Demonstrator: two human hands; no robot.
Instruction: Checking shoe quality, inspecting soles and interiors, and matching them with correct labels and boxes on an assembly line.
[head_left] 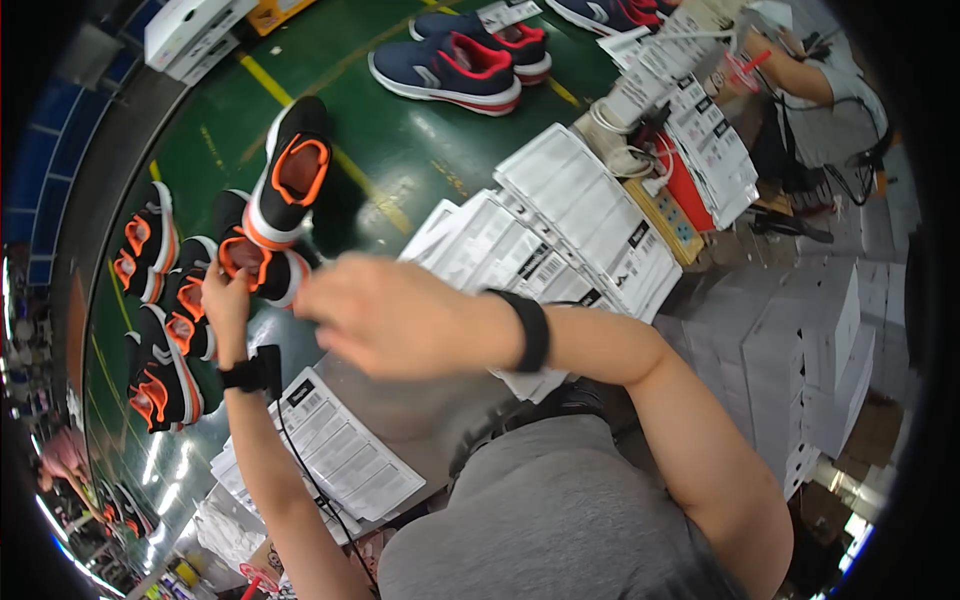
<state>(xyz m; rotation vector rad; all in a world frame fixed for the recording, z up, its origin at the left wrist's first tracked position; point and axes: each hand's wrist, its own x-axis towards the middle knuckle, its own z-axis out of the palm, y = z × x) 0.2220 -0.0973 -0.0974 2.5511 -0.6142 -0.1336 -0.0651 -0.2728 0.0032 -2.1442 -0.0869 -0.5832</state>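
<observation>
My left hand (228,305) grips the collar edge of a black sneaker (288,268) with orange lining and a white sole. Another sneaker of the same kind (270,213) lies just above, overlapping it. My right hand (385,315), smeared by motion, is close to the heel of the gripped sneaker; its fingers look bent, and I cannot make out anything in them. To the left of my left hand sit more black-and-orange sneakers (180,375), in pairs on the green conveyor surface (360,150).
Stacks of white printed label sheets (590,215) lie to the right, and another stack (345,450) near my left forearm. Navy sneakers with red lining (450,75) stand at the far side. A yellow power strip (665,220) and white cartons (790,330) are at right. Another person's arm (790,70) shows top right.
</observation>
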